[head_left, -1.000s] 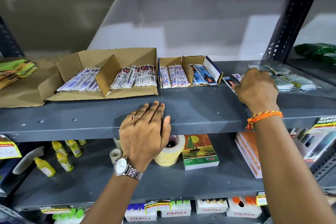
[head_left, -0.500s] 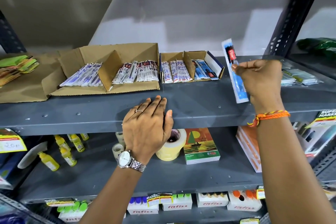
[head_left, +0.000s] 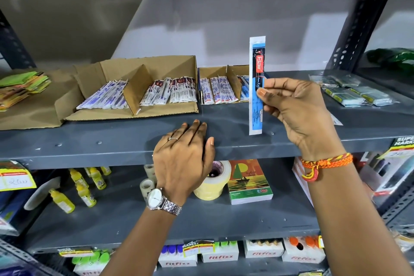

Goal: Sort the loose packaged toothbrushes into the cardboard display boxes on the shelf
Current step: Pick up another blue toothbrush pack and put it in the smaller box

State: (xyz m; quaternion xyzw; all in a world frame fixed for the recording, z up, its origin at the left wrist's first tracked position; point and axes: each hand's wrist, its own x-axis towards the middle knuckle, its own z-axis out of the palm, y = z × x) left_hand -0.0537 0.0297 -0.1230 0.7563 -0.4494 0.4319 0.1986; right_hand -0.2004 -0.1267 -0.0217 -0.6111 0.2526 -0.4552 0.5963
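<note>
Vs. 0.5 s ago: your right hand (head_left: 298, 110) has turned the packet (head_left: 257, 85) from tilted to upright, pinched thumb-to-fingers, in front of the small box (head_left: 224, 84). Left hand (head_left: 183, 154) stays flat, fingers extended, on shelf (head_left: 112, 141) edge, holding nothing.

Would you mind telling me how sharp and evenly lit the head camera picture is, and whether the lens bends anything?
Head view: the blue packet in the right hand is sharp, its "Flair" print readable; wide-angle distortion tilts the upright post; the back wall shows soft shadows and pale glare patches; small labels on the lower shelf are too blurred to read.
</note>
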